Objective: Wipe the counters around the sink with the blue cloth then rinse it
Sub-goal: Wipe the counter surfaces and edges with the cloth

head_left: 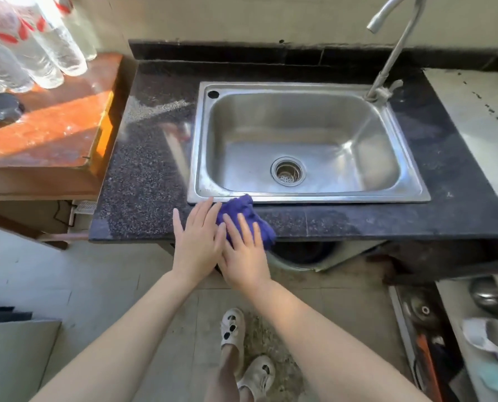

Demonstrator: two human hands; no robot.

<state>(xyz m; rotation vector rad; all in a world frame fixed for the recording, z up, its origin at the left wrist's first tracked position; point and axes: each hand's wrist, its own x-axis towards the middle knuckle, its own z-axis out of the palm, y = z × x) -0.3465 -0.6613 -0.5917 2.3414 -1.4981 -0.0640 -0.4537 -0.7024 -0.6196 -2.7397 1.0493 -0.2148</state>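
The fingers of the right hand (243, 253) are lying straight and a little spread, pressing flat on the blue cloth (246, 217); they are not curling around it. The fingers of the left hand (197, 242) are also lying straight and close together, with the tips reaching the left part of the cloth and the front rim of the sink (308, 198). The two hands are lying side by side and touching each other at the inner edges.

The blue cloth is lying crumpled on the front strip of the dark speckled counter (143, 169), just in front of the left front corner of the sink, and its upper tip is touching the steel rim. Its right end is hanging slightly over the counter edge.

The sink basin is showing a round drain (288, 171) in the middle. The curved faucet (392, 47) is standing at the back right corner. To the left, clear plastic bottles (39, 47) are standing on an orange wooden table (53, 126) in sunlight. Below, two feet in white slippers (243, 352) are standing on the floor.
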